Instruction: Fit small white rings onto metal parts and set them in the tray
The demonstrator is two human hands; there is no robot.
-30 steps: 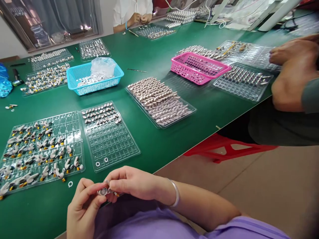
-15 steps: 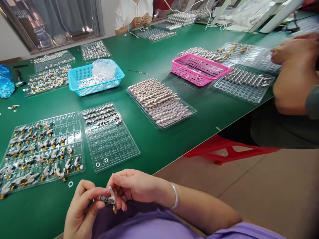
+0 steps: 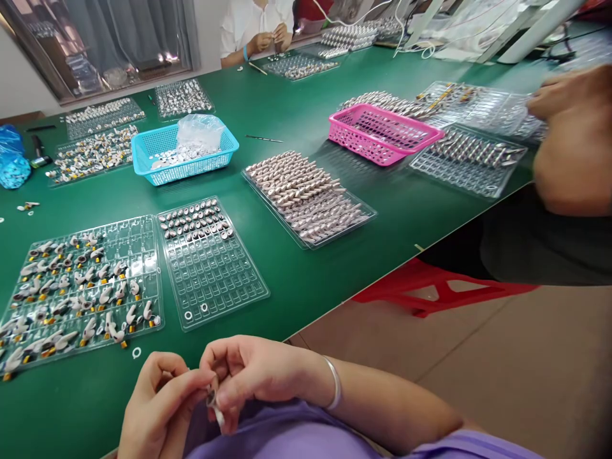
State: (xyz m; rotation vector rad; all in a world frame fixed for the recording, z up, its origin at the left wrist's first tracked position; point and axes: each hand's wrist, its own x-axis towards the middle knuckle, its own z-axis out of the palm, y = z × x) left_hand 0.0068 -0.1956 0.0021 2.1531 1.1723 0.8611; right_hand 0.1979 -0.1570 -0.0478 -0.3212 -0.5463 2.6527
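Note:
My left hand (image 3: 155,408) and my right hand (image 3: 248,373) meet at the bottom of the view, just off the near edge of the green table (image 3: 296,121). Both are closed in a pinch on one small white earbud part (image 3: 213,403), which is mostly hidden by the fingers. A silver bracelet sits on my right wrist. In front of my hands lies a clear tray of white earbud parts with yellow tips (image 3: 76,290). Beside it is a clear tray (image 3: 210,261) with small dark and silver pieces in its top rows. A loose white ring (image 3: 136,352) lies on the table.
A blue basket (image 3: 184,150) holds a plastic bag, and a pink basket (image 3: 382,132) stands further right. A tray of silvery parts (image 3: 306,194) lies mid-table. Another person's arms (image 3: 571,140) work at the right, and a person in white (image 3: 255,29) sits at the far end. More trays line the back.
My hands have dropped a little lower and closer to my body, turning the small part so that my fingers now cover most of it. The arm at the right has shifted slightly.

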